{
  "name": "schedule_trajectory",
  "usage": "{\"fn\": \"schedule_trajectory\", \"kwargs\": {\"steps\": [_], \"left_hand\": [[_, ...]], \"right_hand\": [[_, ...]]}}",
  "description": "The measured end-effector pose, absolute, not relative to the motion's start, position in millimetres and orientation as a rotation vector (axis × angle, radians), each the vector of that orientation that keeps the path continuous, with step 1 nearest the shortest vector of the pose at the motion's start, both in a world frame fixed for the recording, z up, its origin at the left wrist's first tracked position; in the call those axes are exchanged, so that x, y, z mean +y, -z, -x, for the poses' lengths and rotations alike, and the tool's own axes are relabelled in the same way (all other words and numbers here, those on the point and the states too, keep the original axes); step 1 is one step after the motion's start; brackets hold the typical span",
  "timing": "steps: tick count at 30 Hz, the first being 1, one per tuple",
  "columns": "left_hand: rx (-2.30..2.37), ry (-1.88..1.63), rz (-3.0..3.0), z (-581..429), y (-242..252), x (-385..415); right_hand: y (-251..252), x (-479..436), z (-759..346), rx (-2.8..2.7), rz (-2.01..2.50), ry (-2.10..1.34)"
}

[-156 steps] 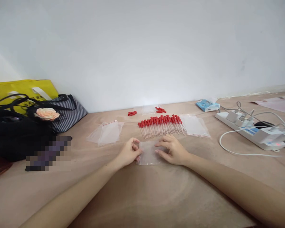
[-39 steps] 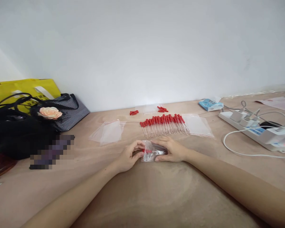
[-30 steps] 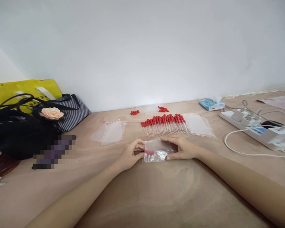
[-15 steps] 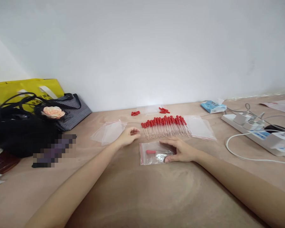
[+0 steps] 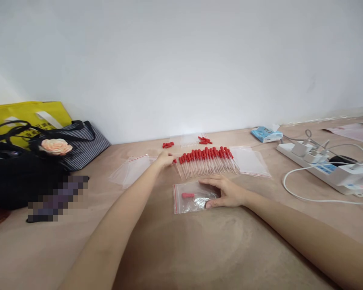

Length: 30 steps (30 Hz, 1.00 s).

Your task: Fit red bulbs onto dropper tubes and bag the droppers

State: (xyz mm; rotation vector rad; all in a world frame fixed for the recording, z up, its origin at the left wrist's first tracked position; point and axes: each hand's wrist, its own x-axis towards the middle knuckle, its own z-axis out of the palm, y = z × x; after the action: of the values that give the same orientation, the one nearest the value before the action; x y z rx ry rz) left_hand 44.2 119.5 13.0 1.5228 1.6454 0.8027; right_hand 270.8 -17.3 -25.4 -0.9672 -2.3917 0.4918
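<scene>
Picking: your left hand (image 5: 167,159) seems to pinch a dropper (image 5: 174,161), the row (image 5: 208,160) just right of those fingers; your right hand (image 5: 225,192), fingers spread, steadies the bag (image 5: 182,206) beneath. Calls for a clean lift.

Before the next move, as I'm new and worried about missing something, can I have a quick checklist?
1. Right hand on the clear bag: ok, near its right end.
2. Red-topped dropper inside that bag: ok.
3. Bag's red-lined edge sealed: cannot tell.
4. Left hand at the left end of the dropper row: ok.
5. Left grip firm on a dropper: cannot tell.
</scene>
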Motion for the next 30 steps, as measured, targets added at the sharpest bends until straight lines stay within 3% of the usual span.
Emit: {"fn": "schedule_trajectory", "kwargs": {"steps": [7,16,22,30], "left_hand": [[1.44,-1.357,-1.326,15.5,-18.6,49.3],[1.271,-1.54,-1.084,19.6,5.2,-3.4],[1.274,-1.408,-1.094,7.2,5.8,-13.9],[1.31,-0.996,-1.601,-4.7,2.2,-23.9]], "right_hand": [[24.0,-19.0,-270.8,-2.387,0.971,-0.514],[22.0,-21.6,-270.0,-2.381,1.002,-0.516],[22.4,-20.4,-270.3,-2.393,0.99,-0.512],[25.5,-18.1,-269.3,-2.392,0.949,-0.486]]}}
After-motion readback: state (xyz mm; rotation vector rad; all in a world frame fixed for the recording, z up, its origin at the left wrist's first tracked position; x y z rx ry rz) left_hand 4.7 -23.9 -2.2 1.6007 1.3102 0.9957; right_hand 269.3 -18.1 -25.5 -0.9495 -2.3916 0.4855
